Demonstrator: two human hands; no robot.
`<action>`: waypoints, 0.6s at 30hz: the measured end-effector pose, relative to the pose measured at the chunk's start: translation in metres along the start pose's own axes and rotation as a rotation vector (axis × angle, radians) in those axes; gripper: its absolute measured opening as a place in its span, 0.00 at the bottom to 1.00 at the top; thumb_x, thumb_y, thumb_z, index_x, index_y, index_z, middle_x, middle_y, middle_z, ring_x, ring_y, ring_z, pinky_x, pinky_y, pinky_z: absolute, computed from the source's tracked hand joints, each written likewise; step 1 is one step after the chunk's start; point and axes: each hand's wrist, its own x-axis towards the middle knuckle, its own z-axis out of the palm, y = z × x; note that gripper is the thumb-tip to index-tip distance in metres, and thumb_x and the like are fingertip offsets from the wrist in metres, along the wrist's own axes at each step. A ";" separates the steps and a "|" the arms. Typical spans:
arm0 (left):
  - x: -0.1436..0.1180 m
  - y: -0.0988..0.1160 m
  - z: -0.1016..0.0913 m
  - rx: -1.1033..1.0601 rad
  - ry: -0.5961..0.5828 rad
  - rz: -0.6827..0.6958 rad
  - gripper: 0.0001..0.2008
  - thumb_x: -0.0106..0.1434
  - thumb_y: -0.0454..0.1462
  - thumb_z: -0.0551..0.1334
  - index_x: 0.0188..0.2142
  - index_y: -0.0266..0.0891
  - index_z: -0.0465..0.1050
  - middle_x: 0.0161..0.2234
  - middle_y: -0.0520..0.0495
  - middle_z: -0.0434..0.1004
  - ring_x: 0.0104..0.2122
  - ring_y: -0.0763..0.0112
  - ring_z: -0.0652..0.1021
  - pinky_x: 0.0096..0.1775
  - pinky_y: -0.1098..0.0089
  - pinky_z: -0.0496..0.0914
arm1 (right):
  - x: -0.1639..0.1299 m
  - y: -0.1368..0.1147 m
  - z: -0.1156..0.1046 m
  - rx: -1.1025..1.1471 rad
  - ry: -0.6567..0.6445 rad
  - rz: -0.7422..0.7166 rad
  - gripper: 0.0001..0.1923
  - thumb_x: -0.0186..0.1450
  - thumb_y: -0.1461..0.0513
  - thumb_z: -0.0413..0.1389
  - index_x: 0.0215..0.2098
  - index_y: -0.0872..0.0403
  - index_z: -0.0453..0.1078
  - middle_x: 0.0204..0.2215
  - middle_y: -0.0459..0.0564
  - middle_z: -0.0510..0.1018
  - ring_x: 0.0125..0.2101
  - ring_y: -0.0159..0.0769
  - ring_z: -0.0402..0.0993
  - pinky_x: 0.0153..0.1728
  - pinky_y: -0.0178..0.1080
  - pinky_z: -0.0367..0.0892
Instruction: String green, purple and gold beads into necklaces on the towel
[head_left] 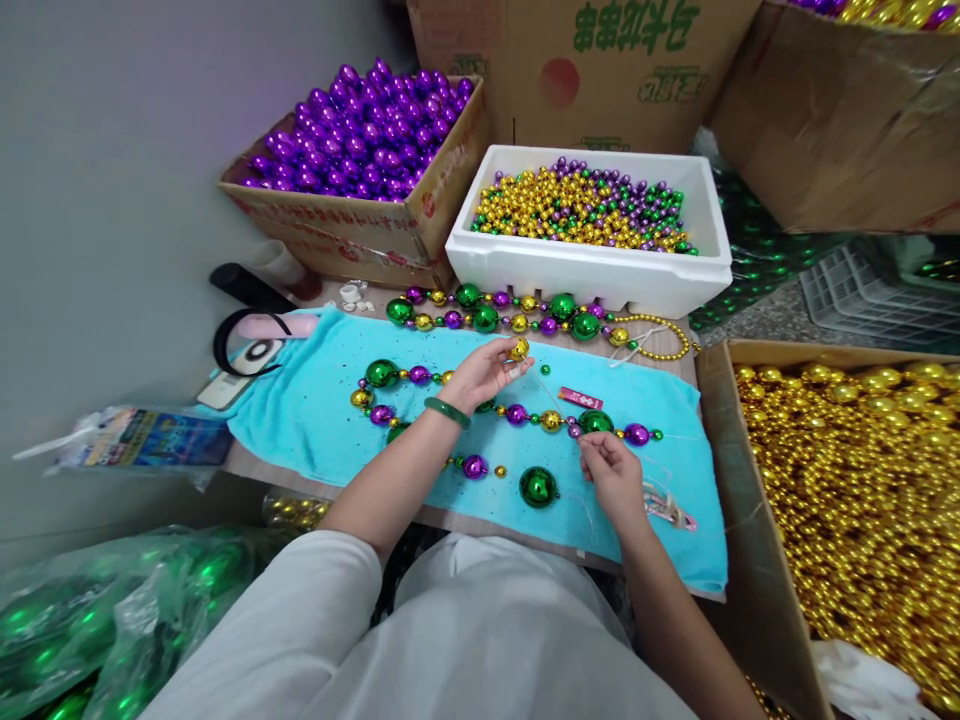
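Towel of bright turquoise lies below both of the person's hands. Over its middle, the left hand grips a gold ball between thumb and fingertips, and a fine thread slants from there toward the towel's right half. Above that half, the right hand has thumb and forefinger pinched together beside a string of beads laid across the towel; whether they clasp the thread, one cannot tell. A loose green ball sits toward the towel's near edge. Beyond the far edge stands a white foam box of small beads; right of the towel, a carton holds gold ones.
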 end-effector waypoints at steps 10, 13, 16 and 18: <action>0.000 -0.002 0.000 0.055 -0.016 0.029 0.02 0.59 0.28 0.63 0.30 0.33 0.72 0.28 0.49 0.77 0.31 0.73 0.79 0.43 0.69 0.74 | 0.002 0.001 -0.002 -0.003 0.007 0.000 0.15 0.52 0.50 0.60 0.26 0.54 0.69 0.14 0.41 0.67 0.16 0.27 0.60 0.17 0.32 0.56; -0.004 -0.009 0.000 0.128 -0.077 0.082 0.08 0.54 0.27 0.66 0.33 0.34 0.71 0.30 0.50 0.78 0.32 0.71 0.81 0.41 0.69 0.73 | 0.003 0.002 -0.001 0.005 0.013 -0.008 0.16 0.52 0.50 0.60 0.26 0.54 0.69 0.14 0.41 0.67 0.16 0.27 0.60 0.17 0.32 0.56; -0.007 -0.018 0.002 0.193 -0.158 0.123 0.16 0.49 0.25 0.69 0.37 0.36 0.70 0.31 0.51 0.77 0.34 0.69 0.81 0.40 0.69 0.71 | 0.004 0.003 -0.001 0.022 0.027 -0.011 0.16 0.52 0.50 0.61 0.26 0.54 0.69 0.14 0.41 0.67 0.16 0.27 0.60 0.17 0.32 0.57; -0.009 -0.022 0.003 0.203 -0.183 0.129 0.19 0.47 0.25 0.70 0.38 0.36 0.70 0.31 0.51 0.77 0.35 0.68 0.81 0.42 0.68 0.71 | 0.006 0.006 -0.001 0.031 0.034 0.002 0.16 0.51 0.50 0.61 0.26 0.54 0.69 0.15 0.42 0.67 0.16 0.28 0.61 0.17 0.32 0.58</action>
